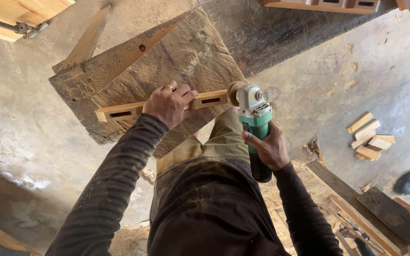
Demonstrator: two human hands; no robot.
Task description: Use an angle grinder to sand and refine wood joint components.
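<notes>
I see a long, narrow strip of pale wood (167,107) lying flat across a rough, dark wooden bench (186,57), running roughly left to right and rising slightly toward the right. Two dark rectangular slots are cut into its top face, one near the left end and one right of the middle. My left hand (168,104) presses down on its middle. My right hand (267,148) grips the dark handle of a green and grey angle grinder (255,124), which points away from me. Its tan sanding disc (236,93) touches the strip's right end.
</notes>
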